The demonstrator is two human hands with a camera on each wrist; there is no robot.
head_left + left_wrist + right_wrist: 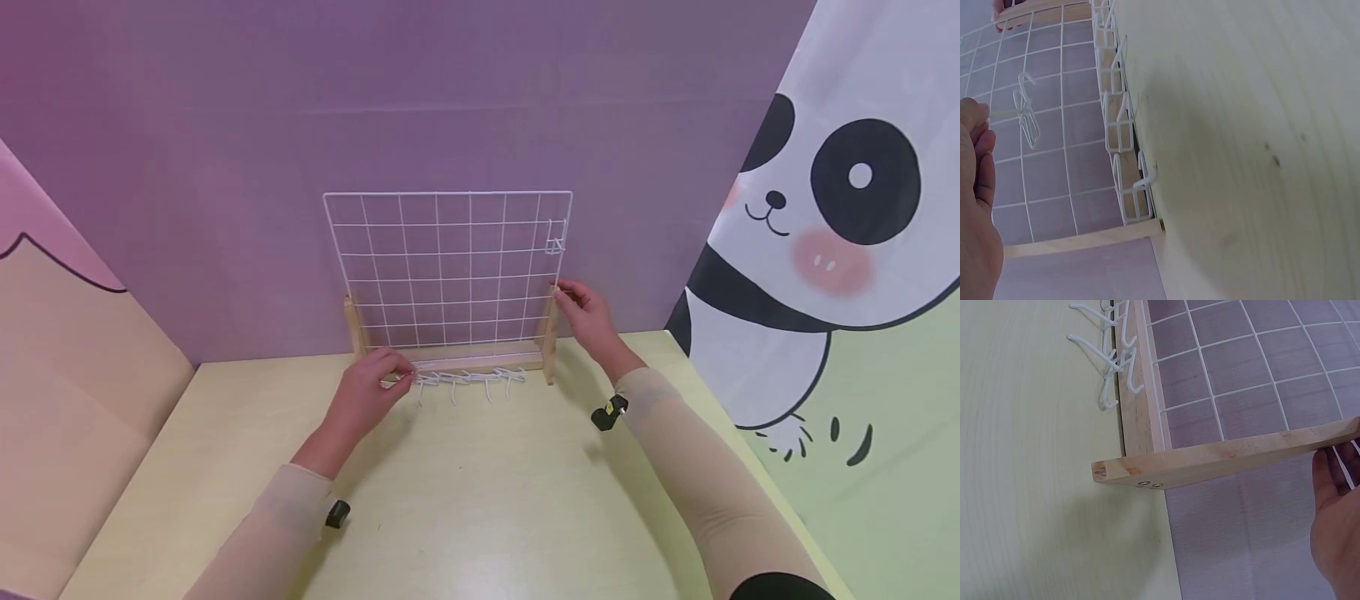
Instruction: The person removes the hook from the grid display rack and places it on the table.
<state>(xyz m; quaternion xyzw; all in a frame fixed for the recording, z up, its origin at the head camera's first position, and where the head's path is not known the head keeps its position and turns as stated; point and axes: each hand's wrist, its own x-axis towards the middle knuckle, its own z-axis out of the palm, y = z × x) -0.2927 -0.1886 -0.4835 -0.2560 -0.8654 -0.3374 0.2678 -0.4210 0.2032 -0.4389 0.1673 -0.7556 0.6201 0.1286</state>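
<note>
A white wire grid panel stands upright in a wooden stand. My left hand is low in front of the panel's left part. In the left wrist view its thumb and fingers pinch a white wire hook, held apart from the stand's base. Several more wire hooks sit in a row along the base bar. One hook hangs on the panel's upper right. My right hand grips the panel's right edge by the top of the right post; some fingertips are hidden behind it.
The stand is at the back of a pale wooden table, close to a purple backdrop. A panda print covers the right side wall. A pink and beige wall covering is at the left.
</note>
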